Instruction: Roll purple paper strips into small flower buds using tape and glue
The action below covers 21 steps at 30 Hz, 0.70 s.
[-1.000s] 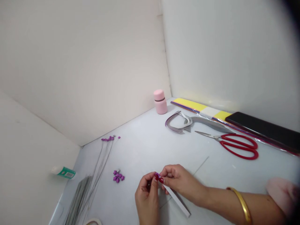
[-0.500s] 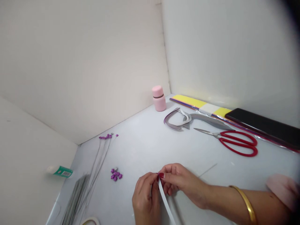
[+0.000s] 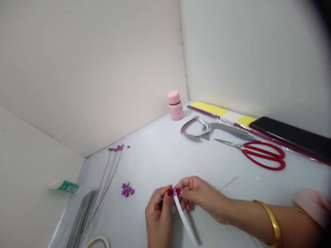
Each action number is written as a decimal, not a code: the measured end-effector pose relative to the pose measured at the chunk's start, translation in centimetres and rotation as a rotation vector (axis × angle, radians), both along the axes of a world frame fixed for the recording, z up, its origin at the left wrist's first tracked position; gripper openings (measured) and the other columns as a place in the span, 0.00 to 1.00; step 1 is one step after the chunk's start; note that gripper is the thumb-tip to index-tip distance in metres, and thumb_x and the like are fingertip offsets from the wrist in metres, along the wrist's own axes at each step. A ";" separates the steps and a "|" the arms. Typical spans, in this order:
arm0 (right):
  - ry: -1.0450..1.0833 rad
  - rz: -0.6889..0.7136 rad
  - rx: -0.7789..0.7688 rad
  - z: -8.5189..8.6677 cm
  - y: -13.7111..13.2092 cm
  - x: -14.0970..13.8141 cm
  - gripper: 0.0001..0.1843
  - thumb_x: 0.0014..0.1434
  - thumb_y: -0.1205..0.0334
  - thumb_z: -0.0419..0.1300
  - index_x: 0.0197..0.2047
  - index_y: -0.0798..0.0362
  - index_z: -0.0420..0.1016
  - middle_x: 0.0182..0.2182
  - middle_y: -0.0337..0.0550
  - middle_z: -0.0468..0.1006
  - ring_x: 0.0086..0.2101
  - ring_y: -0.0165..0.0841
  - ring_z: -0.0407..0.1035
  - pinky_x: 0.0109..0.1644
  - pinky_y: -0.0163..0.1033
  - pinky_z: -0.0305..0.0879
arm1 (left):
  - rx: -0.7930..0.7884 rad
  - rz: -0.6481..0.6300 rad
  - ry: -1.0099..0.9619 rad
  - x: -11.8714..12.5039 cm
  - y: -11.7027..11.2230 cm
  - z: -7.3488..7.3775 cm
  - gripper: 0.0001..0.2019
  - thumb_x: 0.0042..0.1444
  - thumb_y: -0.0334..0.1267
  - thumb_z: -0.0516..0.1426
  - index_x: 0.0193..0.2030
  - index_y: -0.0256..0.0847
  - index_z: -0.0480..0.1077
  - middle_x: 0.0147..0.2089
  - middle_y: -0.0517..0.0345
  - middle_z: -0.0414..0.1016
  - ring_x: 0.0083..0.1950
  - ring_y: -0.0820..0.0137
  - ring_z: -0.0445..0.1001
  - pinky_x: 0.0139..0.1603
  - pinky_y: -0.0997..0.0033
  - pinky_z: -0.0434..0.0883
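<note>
A narrow paper strip (image 3: 184, 218), white on the side facing me, hangs down toward the table. Its upper end is folded into a small shiny purple piece. My right hand (image 3: 198, 193) pinches this folded end between thumb and fingers. At the fold's left side my left hand (image 3: 159, 210) is closed, thumb and fingertips meeting against it; the exact contact is partly hidden. Behind the right hand a thin wire (image 3: 229, 183) sticks out on the table. To the left lies a small pile of purple folded paper stars (image 3: 126, 190).
Purple-tipped wire stems (image 3: 113, 165) and a bundle of grey wires (image 3: 81, 220) lie left, near a tape roll (image 3: 104, 241) and a green-white tube (image 3: 67, 186). Right are red-handled scissors (image 3: 263, 155), curled strips (image 3: 192, 129), a paper pack (image 3: 212, 109), a black phone (image 3: 289, 132); a pink bottle (image 3: 176, 106) stands behind.
My left fingertips have shifted slightly left, off the front of the fold, so the purple folded end now shows. The strip's lower end has swung a little right. The view has shifted slightly.
</note>
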State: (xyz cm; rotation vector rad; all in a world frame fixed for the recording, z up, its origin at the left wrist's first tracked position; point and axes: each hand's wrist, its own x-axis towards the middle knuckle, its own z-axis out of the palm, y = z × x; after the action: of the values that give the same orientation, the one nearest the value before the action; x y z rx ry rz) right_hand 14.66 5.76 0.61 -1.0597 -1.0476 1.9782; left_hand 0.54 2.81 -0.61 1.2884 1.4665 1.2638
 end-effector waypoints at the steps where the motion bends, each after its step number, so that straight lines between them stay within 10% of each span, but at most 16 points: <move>1: -0.006 0.006 0.006 0.0 0.0 0.0 0.10 0.48 0.59 0.58 0.30 0.58 0.69 0.19 0.36 0.71 0.20 0.23 0.64 0.25 0.30 0.55 | -0.055 0.005 -0.044 -0.1 0.1 0.1 0.08 0.50 0.39 0.56 0.32 0.39 0.75 0.33 0.52 0.77 0.36 0.64 0.73 0.38 0.69 0.69; 13: -0.057 -0.002 0.066 -0.4 0.3 0.1 0.13 0.47 0.55 0.61 0.27 0.57 0.67 0.17 0.33 0.68 0.19 0.23 0.62 0.23 0.29 0.53 | 0.029 -0.056 -0.058 0.3 0.0 -0.1 0.05 0.49 0.37 0.58 0.31 0.40 0.75 0.30 0.55 0.73 0.34 0.66 0.72 0.35 0.71 0.68; 21: -0.028 0.047 0.101 -0.7 0.1 0.2 0.12 0.48 0.58 0.61 0.33 0.55 0.65 0.21 0.34 0.70 0.23 0.25 0.65 0.27 0.30 0.58 | -0.306 0.038 -0.507 0.3 0.1 -0.5 0.06 0.45 0.37 0.61 0.30 0.36 0.72 0.27 0.54 0.77 0.28 0.70 0.72 0.32 0.72 0.68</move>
State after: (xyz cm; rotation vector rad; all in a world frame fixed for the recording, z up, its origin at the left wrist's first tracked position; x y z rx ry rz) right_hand 14.86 5.88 -0.11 -1.0199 -1.1846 1.9304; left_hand 0.88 2.95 -1.11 0.6776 1.2539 1.2196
